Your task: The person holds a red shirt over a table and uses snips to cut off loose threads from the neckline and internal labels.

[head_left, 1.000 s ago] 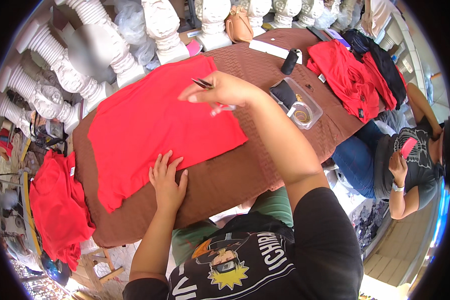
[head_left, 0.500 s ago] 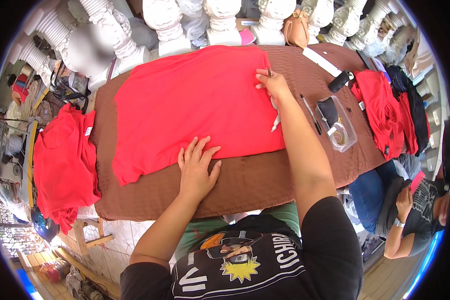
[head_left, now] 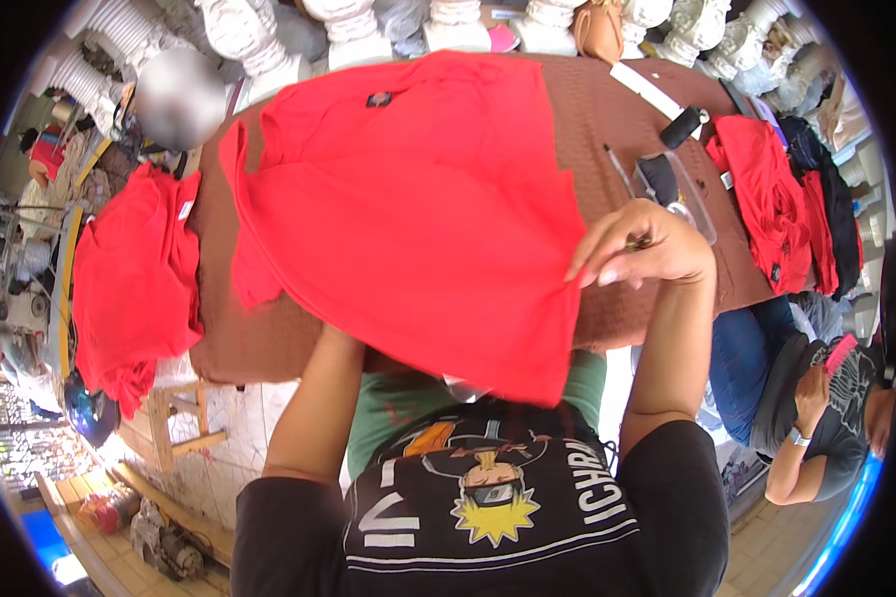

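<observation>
A red shirt (head_left: pixel 408 209) is spread over the brown-covered table (head_left: pixel 607 328), its near layer lifted and hanging over the front edge. Pinched between the thumb and fingers of my right hand (head_left: pixel 657 244) is the shirt's right near corner. A small metal tool (head_left: pixel 639 241), its kind unclear, is tucked inside that same hand. My left forearm (head_left: pixel 331 398) runs under the lifted cloth, which hides the left hand. On the far part of the shirt a dark label (head_left: pixel 379 99) shows at the neckline.
Right of the shirt lie a pen (head_left: pixel 617 164), a clear plastic box (head_left: pixel 702 204), a black cylinder (head_left: pixel 681 127) and a white ruler-like strip (head_left: pixel 647 95). Red garments are heaped at left (head_left: pixel 134 279) and right (head_left: pixel 762 199). Another person (head_left: pixel 816 398) sits at the right. White plaster columns line the back.
My right hand has come nearer and to the right, pulling up the shirt's near corner. My left hand has gone from lying on the near edge to beneath the cloth. The neck label now shows.
</observation>
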`<state>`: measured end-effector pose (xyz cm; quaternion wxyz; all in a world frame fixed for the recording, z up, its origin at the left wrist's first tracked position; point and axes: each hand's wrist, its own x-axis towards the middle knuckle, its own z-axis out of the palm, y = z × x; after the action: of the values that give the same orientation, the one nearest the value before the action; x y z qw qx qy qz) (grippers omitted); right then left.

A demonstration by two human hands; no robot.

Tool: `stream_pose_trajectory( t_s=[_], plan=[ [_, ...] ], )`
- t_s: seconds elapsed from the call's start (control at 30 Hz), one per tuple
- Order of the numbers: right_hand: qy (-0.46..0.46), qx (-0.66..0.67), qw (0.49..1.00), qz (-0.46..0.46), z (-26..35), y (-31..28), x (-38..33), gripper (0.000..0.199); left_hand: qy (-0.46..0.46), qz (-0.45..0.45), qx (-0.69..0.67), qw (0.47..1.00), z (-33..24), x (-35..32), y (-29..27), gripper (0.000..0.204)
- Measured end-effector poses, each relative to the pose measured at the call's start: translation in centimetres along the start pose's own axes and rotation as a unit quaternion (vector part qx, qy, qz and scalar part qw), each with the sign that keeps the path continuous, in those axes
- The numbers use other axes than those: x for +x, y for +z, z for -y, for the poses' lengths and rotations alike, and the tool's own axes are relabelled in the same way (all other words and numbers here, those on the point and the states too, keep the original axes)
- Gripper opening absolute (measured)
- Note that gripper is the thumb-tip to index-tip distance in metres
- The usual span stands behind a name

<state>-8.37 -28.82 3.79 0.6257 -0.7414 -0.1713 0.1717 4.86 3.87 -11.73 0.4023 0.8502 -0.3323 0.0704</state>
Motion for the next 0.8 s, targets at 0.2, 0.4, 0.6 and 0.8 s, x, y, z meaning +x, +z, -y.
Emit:
stream_pose_trajectory(
  t_s=[0.2, 0.4, 0.6, 0.8],
  plan=[
    [0.163, 0.03, 0.968, -0.187, -4.9, 1.5, -6.5, 0.018, -0.117, -0.053, -0.045, 0.991, 1.7, -3.3, -6.6, 0.034],
    [0.184, -0.003, 0.951, -0.247, -4.2, 2.8, -6.9, 0.025, -0.201, -0.092, -0.113, 0.969, 2.7, -5.4, -11.9, 0.031],
    [0.19, -0.132, 0.925, -0.302, -1.4, 5.8, -4.2, 0.029, -0.127, -0.084, -0.293, 0.944, -4.6, -2.3, -13.1, 0.029],
    [-0.029, -0.085, 0.946, -0.312, 2.8, 14.3, 3.8, 0.053, -0.118, 0.089, -0.516, 0.844, -13.9, -0.4, -6.4, 0.027]
  ],
)
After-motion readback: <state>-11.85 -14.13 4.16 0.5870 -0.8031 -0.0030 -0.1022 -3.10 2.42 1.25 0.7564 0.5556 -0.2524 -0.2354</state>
